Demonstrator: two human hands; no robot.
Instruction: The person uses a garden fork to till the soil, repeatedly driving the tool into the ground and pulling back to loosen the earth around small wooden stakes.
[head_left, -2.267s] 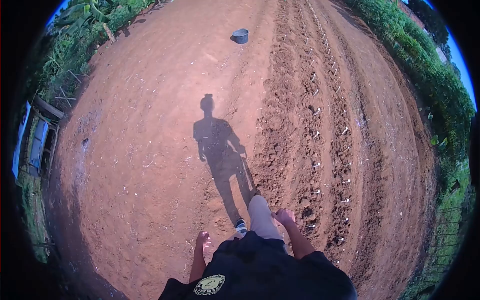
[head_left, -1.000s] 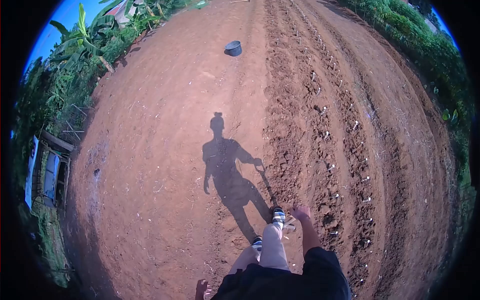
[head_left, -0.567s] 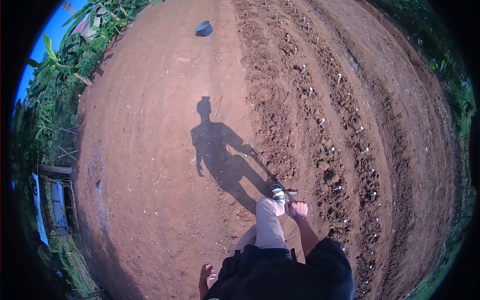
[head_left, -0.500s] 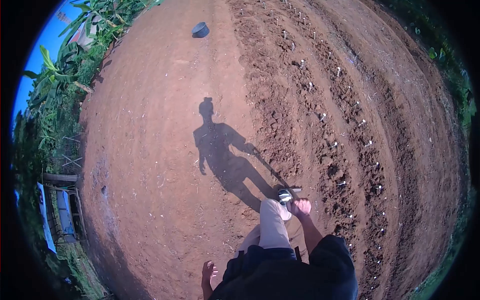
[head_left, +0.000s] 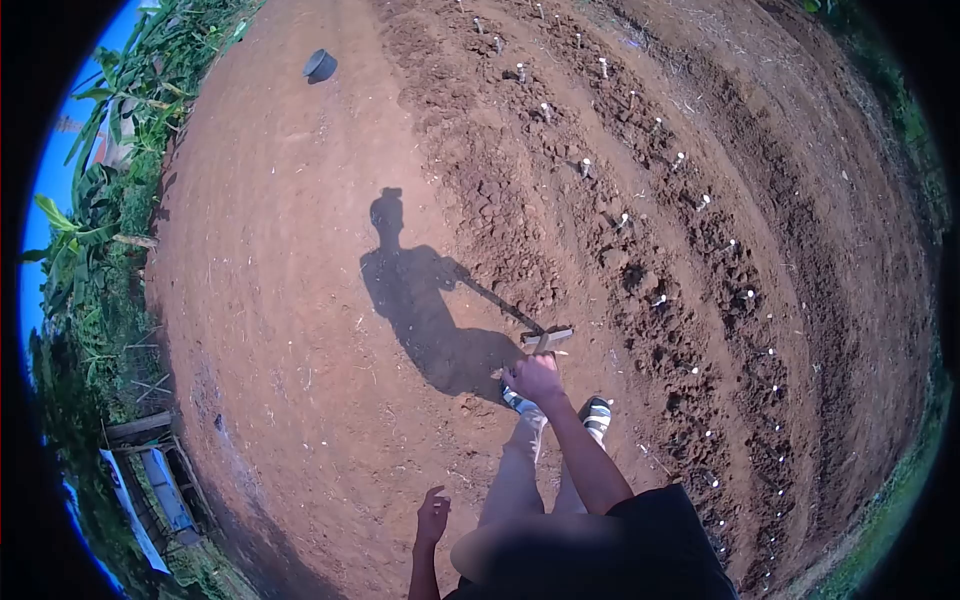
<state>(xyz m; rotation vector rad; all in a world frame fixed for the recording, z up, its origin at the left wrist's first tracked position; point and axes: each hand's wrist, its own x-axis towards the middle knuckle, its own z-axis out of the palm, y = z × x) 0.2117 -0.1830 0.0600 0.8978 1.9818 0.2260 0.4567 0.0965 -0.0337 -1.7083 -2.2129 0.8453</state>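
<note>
My right hand (head_left: 535,380) is closed around the handle of a hoe, held out in front of my legs. The hoe's head (head_left: 548,338) shows just past my knuckles, close over the bare soil ahead of my feet; my hand hides most of the handle. At my left side, my left hand (head_left: 433,515) hangs with nothing in it, its fingers loosely bent and apart. My two feet in striped sandals (head_left: 596,418) stand on the reddish soil beside the dug strip.
Rows of short pale-topped stakes (head_left: 623,221) stand in loosened soil (head_left: 505,215) on the right. A dark bucket (head_left: 320,66) sits far ahead on smooth ground. Green plants (head_left: 90,235) and a wooden structure (head_left: 165,490) line the left. My shadow (head_left: 420,300) falls ahead.
The view has swung, shifting the bucket left. My right hand and the hoe have moved forward and leftward across my body. Both feet now show; my left hand still hangs at my side.
</note>
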